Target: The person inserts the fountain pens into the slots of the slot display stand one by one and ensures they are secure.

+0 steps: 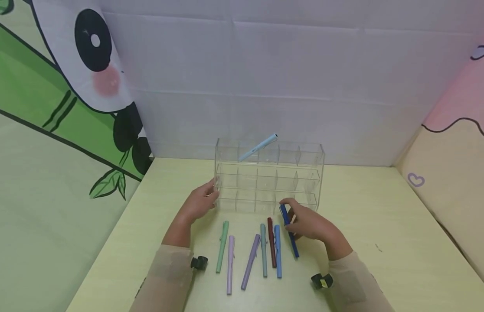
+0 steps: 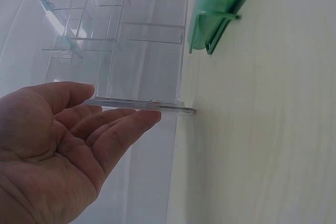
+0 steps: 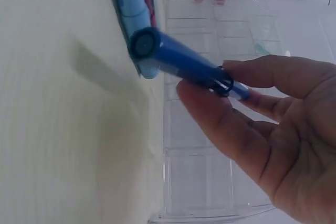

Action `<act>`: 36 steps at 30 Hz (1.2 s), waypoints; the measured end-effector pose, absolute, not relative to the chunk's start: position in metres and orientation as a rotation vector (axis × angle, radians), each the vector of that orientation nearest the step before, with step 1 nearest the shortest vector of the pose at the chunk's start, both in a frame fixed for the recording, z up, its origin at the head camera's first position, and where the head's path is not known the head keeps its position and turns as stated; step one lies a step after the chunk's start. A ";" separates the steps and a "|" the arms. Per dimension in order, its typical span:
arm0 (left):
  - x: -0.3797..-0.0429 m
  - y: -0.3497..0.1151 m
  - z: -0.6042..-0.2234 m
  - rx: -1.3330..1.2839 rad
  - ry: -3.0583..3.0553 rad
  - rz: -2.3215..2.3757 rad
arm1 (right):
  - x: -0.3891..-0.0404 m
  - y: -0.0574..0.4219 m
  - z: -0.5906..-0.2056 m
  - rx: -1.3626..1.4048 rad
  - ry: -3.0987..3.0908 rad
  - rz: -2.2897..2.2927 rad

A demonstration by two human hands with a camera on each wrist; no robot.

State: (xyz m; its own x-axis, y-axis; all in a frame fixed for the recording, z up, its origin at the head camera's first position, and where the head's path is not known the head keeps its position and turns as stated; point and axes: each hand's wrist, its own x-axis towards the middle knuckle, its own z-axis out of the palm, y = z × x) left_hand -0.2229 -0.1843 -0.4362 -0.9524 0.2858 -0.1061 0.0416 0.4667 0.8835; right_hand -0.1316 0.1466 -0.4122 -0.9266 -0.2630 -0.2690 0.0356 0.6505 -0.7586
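Observation:
A clear acrylic organizer (image 1: 267,177) with three tiers of compartments stands toward the back of the table. My left hand (image 1: 199,201) pinches its left side panel between thumb and fingers, as the left wrist view shows. In my right hand (image 1: 310,221), thumb and fingers grip a dark blue pen (image 3: 186,64), raised at a slant before the organizer's right front. A light blue pen (image 1: 258,147) leans in the organizer's back row. On the table in front lie a green pen (image 1: 222,247), a dark red pen (image 1: 271,242) and a bright blue pen (image 1: 278,251).
Among the loose pens are also a pale lilac pen (image 1: 230,265), a purple pen (image 1: 250,262) and a grey-green pen (image 1: 263,250). The pale wooden table (image 1: 367,234) meets a white sheet (image 1: 289,78) behind the organizer. Printed cartoon panels flank both sides.

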 end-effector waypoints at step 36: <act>-0.222 -0.183 -0.435 0.255 2.516 1.461 | -0.197 0.187 -0.317 -0.416 2.526 -2.027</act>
State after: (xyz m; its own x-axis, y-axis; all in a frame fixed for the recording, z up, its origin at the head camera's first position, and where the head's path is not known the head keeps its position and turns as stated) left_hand -0.2221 -0.1826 -0.4348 -0.9606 0.2583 -0.1024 0.0390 0.4903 0.8707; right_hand -0.1972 0.1871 -0.3173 -0.9601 -0.1198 0.2528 -0.2727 0.1999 -0.9411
